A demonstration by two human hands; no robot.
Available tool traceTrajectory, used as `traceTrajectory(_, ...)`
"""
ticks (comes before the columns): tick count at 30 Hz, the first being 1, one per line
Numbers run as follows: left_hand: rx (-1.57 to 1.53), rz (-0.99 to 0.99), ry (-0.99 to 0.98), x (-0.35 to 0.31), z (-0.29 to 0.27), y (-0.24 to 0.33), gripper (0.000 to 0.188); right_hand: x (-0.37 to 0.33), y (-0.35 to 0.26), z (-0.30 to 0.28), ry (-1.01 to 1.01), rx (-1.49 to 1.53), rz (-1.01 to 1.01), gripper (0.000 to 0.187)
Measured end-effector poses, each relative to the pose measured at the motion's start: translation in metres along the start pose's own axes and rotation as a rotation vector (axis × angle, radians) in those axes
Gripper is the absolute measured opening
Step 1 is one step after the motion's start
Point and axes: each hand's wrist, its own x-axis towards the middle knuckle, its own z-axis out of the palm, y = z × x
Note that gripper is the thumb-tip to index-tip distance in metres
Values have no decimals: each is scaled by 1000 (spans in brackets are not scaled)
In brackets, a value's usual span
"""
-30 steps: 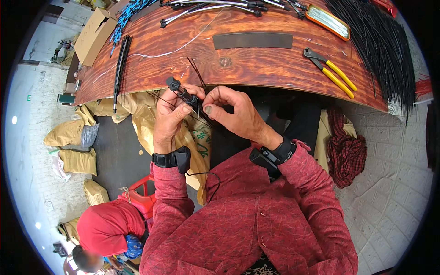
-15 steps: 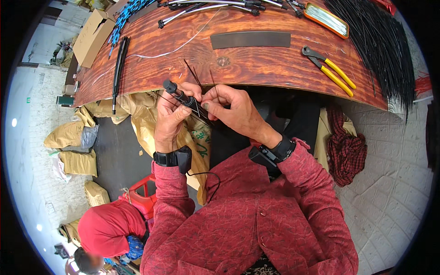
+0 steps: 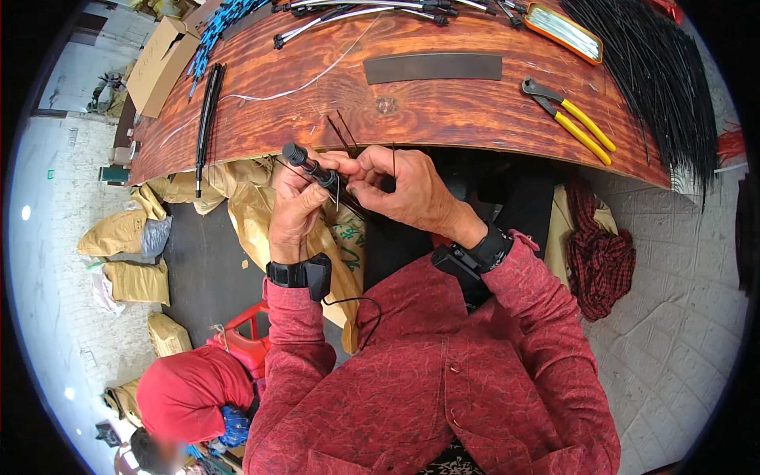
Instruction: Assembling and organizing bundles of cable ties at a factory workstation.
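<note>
My left hand [image 3: 294, 212] is closed round a black rod-shaped part with a ribbed, wider end [image 3: 297, 155], held tilted just in front of the table's near edge. Several thin black strands [image 3: 343, 133] stick out around the part and stand up past my fingers. Right beside it, my right hand [image 3: 417, 187] has its thumb and forefinger pinched together on a thin black strand, with the other fingers curled. The lower end of the part runs down under my right hand and is partly hidden.
The wooden table [image 3: 443, 107] carries yellow-handled pliers [image 3: 578, 127], a flat dark strip [image 3: 434, 68], a tin of pale sticks [image 3: 564, 33], a large bundle of black strands [image 3: 649, 79] and black rods [image 3: 208, 131]. A cardboard box [image 3: 162, 65] stands left. A person in red [image 3: 190, 396] is at lower left.
My right hand has shifted slightly, and its fingers are more curled and pinched. The thin strands have tilted a little to the right. My left hand keeps its hold on the black part.
</note>
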Motion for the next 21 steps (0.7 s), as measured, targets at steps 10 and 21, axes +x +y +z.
traceTrajectory(10,-12,-39,56,1,4,1,45,5,-4,2,217,-450,-386,12)
traceTrajectory(21,-75,-9,-68,5,-4,-6,36,8,4,-4,112,-255,-276,15)
